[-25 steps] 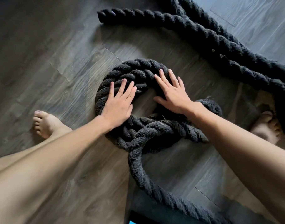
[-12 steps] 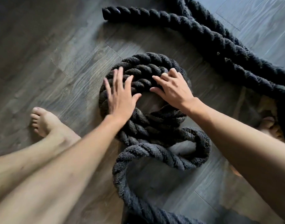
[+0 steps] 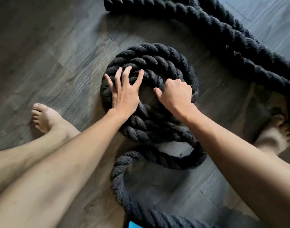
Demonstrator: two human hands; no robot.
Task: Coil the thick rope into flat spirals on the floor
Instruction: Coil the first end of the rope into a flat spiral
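Since a second ago the right hand [image 3: 175,94] went from lying flat with fingers spread to curling shut on a turn of the rope [image 3: 151,66] at the right of the coil [image 3: 159,58], and the near slack got pulled into a tighter loop [image 3: 182,162]. Left hand [image 3: 124,94] is flat, fingers [image 3: 118,74] splayed apart and pressing on the inner turns at the left of the coil. So it looks like the winding step: one hand pins, the other drags the next turn round. My take on doing it well: keep the left palm down hard so the middle doesn't spin or lift, feed the slack in low along the floor [image 3: 50,55] and snug it beside the outer turn rather than on top, since the near side already looks stacked and lumpy instead of flat. Work the twist out as you go or that loose loop will kink. Counts: two hands, two bare feet (left foot [image 3: 45,117], right foot [image 3: 276,134]), one coil started with roughly three turns on the far side, one loose loop near, and what look like two rope runs lying far right [image 3: 231,46], with one cut end [image 3: 111,2] showing at the far edge. Coil sits mid-floor between the feet. Can't tell whether it's all one rope.
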